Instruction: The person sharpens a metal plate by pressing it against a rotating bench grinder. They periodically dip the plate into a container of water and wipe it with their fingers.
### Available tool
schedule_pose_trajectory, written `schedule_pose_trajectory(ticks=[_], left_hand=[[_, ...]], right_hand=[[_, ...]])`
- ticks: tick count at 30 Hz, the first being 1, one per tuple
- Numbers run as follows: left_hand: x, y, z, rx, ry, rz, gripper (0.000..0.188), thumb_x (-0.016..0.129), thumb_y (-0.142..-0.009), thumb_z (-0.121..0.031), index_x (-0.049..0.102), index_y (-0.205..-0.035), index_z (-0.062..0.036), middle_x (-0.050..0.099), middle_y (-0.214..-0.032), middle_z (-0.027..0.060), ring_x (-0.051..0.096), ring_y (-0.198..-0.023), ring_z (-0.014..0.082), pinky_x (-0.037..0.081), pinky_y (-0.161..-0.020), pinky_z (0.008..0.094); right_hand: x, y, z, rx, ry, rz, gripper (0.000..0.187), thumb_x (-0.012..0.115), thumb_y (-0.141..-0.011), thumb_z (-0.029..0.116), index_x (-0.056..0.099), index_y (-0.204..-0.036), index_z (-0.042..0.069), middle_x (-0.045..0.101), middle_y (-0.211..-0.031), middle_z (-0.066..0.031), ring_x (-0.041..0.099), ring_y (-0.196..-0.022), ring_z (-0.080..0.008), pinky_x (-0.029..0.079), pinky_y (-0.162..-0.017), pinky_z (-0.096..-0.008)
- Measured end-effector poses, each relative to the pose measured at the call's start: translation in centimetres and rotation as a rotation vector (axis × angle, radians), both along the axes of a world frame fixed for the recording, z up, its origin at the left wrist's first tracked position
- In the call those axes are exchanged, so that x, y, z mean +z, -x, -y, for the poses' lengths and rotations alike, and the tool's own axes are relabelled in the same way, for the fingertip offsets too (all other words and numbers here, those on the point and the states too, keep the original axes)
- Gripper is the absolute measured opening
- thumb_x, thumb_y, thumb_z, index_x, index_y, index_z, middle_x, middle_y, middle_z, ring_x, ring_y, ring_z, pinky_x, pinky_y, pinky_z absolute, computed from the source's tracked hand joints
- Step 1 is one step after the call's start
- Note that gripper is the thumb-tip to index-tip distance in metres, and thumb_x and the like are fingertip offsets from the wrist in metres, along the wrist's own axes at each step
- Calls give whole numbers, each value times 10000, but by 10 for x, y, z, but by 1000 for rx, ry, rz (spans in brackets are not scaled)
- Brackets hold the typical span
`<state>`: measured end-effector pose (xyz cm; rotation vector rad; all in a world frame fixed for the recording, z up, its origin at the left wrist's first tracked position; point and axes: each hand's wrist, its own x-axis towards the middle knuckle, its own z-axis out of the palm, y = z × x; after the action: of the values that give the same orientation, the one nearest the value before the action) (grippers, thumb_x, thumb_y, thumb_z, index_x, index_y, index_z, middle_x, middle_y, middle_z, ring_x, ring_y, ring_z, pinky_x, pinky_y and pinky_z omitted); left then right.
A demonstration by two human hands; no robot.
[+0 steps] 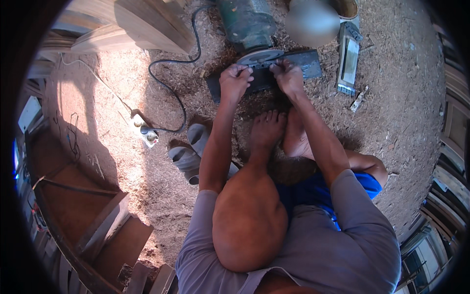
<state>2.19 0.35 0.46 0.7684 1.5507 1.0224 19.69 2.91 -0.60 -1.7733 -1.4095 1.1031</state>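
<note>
A green motor (247,24) lies on the ground in front of me, with a grey grinding disc (259,56) at its near end. Just before the disc, my left hand (236,81) is closed, thumb and fingers pinched together. My right hand (288,77) pinches likewise a short way to the right. Something thin and dark seems to run between the two hands, but it is too small to name. Beneath them lies a dark flat board (312,63), reaching out to both sides. My bare foot (268,125) rests close to the board's near edge.
A black cable (169,88) curves down to a white power strip (145,131) on the left. Grey slippers (188,159) lie beside my left arm. On the right are a long narrow tool with a pale plate (349,61) and a bucket (346,9). Wooden boards (147,22) stand far left.
</note>
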Motion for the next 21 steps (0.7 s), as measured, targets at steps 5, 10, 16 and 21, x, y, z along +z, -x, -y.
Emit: schedule_pose_trajectory(ticks=[5, 10, 16, 21], left_hand=[[-5, 1, -2, -22, 10, 40, 155, 646, -884, -109, 624, -960, 24, 677, -858, 76, 660, -702, 121, 511, -564, 207], [-12, 0, -5, -7, -37, 107, 130, 626, -897, -81, 614, -959, 32, 658, -851, 81, 661, -719, 136, 535, -598, 211], [-12, -3, -2, 45, -77, 117, 105, 612, -897, -46, 583, -949, 40, 642, -859, 92, 667, -739, 163, 554, -626, 233], [-16, -3, 1, 69, -138, 135, 87, 608, -892, -22, 577, -942, 41, 640, -864, 94, 668, -748, 168, 556, -634, 237]], right_hand=[[4, 2, -4, -13, 22, 92, 296, 705, -762, 271, 692, -946, 39, 683, -814, -184, 672, -812, -333, 511, -753, -387], [9, 5, -6, -44, 88, 119, 319, 714, -743, 278, 705, -983, 68, 693, -851, -175, 674, -846, -330, 513, -779, -381], [14, 10, -6, -63, 159, 169, 343, 726, -743, 287, 707, -1025, 91, 700, -933, -149, 672, -905, -311, 505, -820, -361], [13, 15, -5, -67, 145, 205, 339, 727, -751, 290, 707, -1032, 102, 699, -947, -150, 671, -912, -308, 504, -829, -358]])
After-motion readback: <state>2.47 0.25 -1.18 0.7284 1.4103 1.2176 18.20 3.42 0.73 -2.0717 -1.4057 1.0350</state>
